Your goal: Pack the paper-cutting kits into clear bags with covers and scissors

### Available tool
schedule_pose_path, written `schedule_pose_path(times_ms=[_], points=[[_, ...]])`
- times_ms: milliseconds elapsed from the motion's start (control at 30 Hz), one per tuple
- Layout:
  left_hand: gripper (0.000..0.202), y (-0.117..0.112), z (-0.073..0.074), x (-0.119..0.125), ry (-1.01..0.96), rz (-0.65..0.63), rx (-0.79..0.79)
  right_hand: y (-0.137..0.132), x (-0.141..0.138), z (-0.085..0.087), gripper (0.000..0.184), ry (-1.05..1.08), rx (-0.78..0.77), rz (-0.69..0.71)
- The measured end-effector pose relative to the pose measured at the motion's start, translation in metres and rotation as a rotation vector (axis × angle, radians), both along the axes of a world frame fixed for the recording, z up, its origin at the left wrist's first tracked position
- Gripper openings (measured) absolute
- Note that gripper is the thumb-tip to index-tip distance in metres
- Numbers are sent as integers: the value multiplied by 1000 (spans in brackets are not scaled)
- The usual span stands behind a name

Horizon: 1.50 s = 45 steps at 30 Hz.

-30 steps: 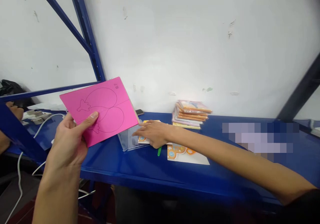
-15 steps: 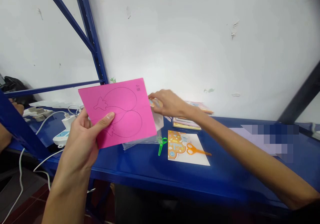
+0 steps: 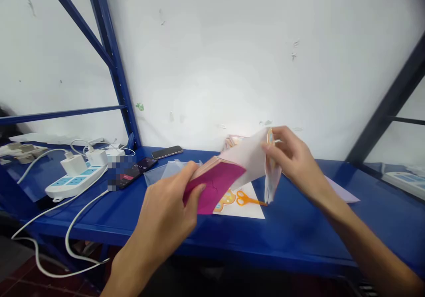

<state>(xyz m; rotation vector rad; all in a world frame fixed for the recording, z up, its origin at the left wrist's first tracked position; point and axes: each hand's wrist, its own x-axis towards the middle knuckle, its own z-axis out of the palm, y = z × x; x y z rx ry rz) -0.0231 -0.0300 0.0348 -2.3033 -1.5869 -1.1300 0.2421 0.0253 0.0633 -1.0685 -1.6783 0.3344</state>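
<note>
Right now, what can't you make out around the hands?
Head view:
The stack is mostly hidden behind the white sheet.
The pink card's outline is mostly covered by the left hand and sheet.
The orange-edged item in the right hand is half hidden by its fingers.
The lit phone is partly blurred by a pixelated patch.

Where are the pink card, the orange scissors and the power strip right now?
Pink card [image 3: 215,190]: head view, on its pink face, just past the left hand's fingers.
Orange scissors [image 3: 243,198]: head view, on the handle loops.
Power strip [image 3: 76,181]: head view, on the blue socket panel.
</note>
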Motion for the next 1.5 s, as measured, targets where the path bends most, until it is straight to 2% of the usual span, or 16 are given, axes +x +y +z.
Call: schedule_pose_path(times_ms=[133,333,467,567,633,733,800,867,900,933,1000,1067,1133,1200,1333,1500], points=[[9,-4,-5,12,112,-48,-54,-27,-1,-24,28,101,-58,85],[33,-10,-6,22,148,-119,-57,-55,-16,-37,32,107,-31,160],[27,-14,-5,23,117,-172,-76,-56,-16,-43,39,-27,40,239],[27,-17,-6,24,99,-230,-87,-49,-14,-43,45,-146,-15,304],[26,-19,-7,26,128,-259,-66,-46,-13,-41,33,-205,-62,308],[25,-19,-10,30,170,-265,68,-46,-12,-41,15,-210,-77,240],[28,-15,-13,34,118,-214,269,-49,-12,-41,19,-108,-112,153],[39,-8,-17,38,-35,-139,486,-52,-10,-43,24,87,-193,82],[48,-4,-20,41,-145,-114,530,-54,-8,-45,27,197,-252,65],[58,0,-23,45,-271,-108,512,-55,-6,-47,31,306,-312,59],[74,7,-31,53,-521,-178,254,-56,-2,-54,34,495,-396,53],[74,10,-40,65,-705,-330,-102,-56,3,-65,34,629,-409,34],[63,11,-50,78,-813,-456,-334,-57,6,-77,36,677,-403,21],[56,10,-61,92,-887,-459,-416,-59,9,-88,39,669,-419,3],[62,7,-82,112,-943,-407,-523,-63,14,-104,43,711,-480,-26],[71,7,-89,114,-852,-410,-556,-64,17,-110,44,696,-496,-33]])
